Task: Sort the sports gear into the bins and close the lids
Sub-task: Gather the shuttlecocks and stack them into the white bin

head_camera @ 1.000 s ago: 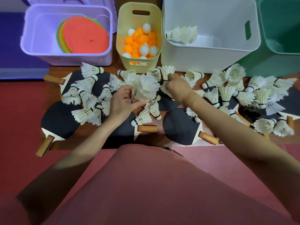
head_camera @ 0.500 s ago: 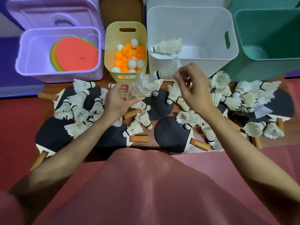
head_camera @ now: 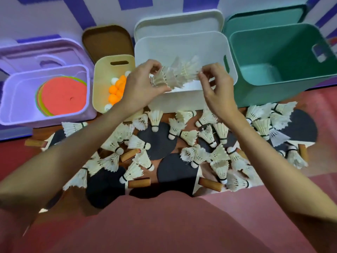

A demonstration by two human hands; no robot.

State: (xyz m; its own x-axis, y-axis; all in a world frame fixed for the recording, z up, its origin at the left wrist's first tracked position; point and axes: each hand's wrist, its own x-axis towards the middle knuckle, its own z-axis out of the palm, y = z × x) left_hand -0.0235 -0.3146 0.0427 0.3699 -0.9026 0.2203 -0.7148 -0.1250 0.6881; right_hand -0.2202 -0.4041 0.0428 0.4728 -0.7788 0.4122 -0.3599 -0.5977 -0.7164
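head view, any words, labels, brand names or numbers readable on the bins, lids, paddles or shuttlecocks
None: no readable text appears anywhere in the head view.
White plastic bin, green plastic bin, lilac plastic bin, cream slim bin: plain walls, no labels.
Black-faced table tennis paddles: no visible print.
White feather shuttlecocks: dark bands only; any print is too small to read.
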